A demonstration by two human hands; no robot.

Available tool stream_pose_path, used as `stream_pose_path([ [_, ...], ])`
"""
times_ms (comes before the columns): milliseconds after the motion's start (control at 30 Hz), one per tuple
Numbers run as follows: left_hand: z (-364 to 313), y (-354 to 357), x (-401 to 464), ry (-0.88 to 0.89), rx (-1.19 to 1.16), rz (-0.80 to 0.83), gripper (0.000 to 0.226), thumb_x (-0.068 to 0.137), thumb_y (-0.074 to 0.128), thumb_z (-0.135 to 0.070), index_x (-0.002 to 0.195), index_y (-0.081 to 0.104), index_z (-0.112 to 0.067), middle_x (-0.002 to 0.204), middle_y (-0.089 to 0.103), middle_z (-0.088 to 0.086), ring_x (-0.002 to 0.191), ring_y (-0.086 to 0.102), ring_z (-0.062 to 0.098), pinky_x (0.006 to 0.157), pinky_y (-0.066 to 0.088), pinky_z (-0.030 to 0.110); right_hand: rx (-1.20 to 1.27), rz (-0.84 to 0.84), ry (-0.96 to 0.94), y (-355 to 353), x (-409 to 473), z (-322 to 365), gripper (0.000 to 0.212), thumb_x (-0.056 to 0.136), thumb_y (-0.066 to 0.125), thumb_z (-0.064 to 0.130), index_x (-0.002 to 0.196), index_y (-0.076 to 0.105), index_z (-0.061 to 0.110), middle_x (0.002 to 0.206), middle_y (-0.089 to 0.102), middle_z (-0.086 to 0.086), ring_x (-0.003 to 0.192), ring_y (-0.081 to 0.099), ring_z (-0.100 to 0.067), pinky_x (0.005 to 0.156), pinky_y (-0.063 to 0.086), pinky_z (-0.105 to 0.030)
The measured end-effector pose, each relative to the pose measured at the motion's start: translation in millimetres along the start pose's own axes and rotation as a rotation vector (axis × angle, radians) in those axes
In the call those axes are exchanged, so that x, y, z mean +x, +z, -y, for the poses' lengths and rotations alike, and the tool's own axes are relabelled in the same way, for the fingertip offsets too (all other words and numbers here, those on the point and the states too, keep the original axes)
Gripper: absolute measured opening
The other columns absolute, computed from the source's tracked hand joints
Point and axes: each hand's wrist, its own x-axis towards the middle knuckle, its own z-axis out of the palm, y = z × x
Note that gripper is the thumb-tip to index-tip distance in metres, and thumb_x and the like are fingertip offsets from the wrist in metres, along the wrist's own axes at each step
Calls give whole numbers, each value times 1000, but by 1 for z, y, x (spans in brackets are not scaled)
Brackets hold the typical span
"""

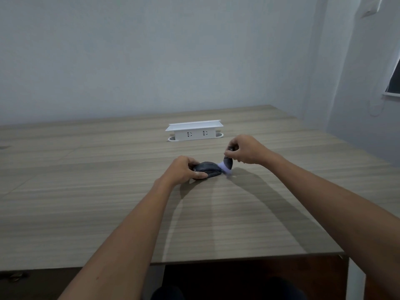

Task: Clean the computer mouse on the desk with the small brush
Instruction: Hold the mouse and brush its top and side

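Both hands busy: left hand (184,169) clamps mouse (208,169); right hand (245,149) pinches brush (227,162), bristles touching mouse's 3 o'clock end (long axis 9-to-3).

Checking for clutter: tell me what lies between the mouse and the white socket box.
Only bare desk between mouse and socket box, per the head view.

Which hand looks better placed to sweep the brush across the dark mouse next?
The right hand. It already grips the small dark brush with pale bristles, whose bristles sit at the right end of the dark computer mouse. The left hand is busy steadying the mouse on the wooden desk.
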Motion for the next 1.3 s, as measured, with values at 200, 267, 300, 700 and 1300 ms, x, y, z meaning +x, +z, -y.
stream_pose_path([
  [200, 1, 0, 0, 6, -4, -2, 38, 73, 87, -31, 107, 78, -15, 93, 78, 2, 82, 70, 15, 74, 51, 27, 1, 20, -35, 5, 0, 1, 16, 85, 68, 17, 79, 75, 4, 66, 69, -8, 54, 57, -13, 47, 45, -22],
  [267, 2, 1, 1, 3, -9, -1, 41, 72, 87, -32, 108, 78, -14, 93, 78, 0, 86, 71, 16, 76, 52, 27, -85, -9, -38, 5, 1, 0, 15, 84, 67, 15, 79, 76, 4, 71, 72, -12, 57, 56, -15, 51, 42, -22],
  [300, 2, 1, 1, 0, -8, -2, 41, 72, 87, -33, 108, 78, -14, 93, 78, 0, 87, 72, 17, 77, 53, 27, -61, -23, -42, 5, 1, 0, 16, 85, 67, 16, 79, 76, 4, 69, 71, -10, 55, 56, -14, 49, 43, -21],
  [700, 4, 2, 2, -8, -9, -10, 42, 72, 87, -34, 108, 77, -16, 92, 78, -2, 82, 70, 13, 71, 48, 21, 77, -74, -85, 10, -1, 3, 15, 87, 68, 19, 78, 73, 8, 62, 66, -3, 45, 57, -4, 46, 47, -18],
  [1300, 5, 1, 3, -7, -22, 10, 43, 71, 88, -35, 109, 77, -17, 94, 79, -3, 90, 73, 15, 84, 56, 31, 73, -41, -52, 11, 9, 6, 15, 86, 67, 21, 81, 73, 9, 64, 67, -3, 49, 60, -9, 46, 49, -23],
])
